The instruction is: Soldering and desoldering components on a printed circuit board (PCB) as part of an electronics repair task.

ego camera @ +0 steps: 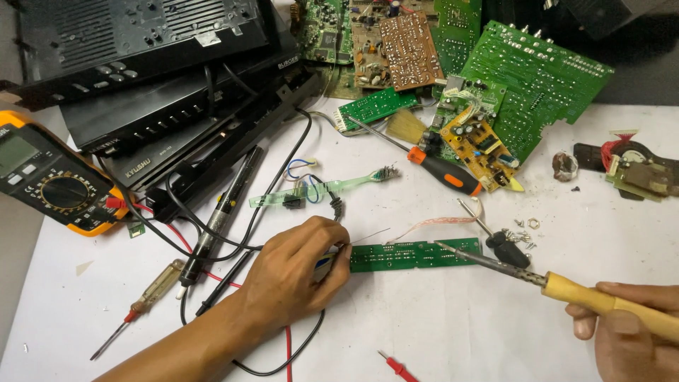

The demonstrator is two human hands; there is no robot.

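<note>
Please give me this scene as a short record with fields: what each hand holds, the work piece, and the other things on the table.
left hand: left hand pinches a thin solder wire at the end of the board
right hand: right hand grips a yellow-handled soldering iron, tip on the board
work piece: long narrow green circuit board, flat on the white table
left side: yellow multimeter, black device casings
top: pile of circuit boards, orange-handled screwdriver

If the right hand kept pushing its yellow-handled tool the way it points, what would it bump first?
Probably the long green circuit board: the soldering iron in the right hand already points at its right end.
</note>
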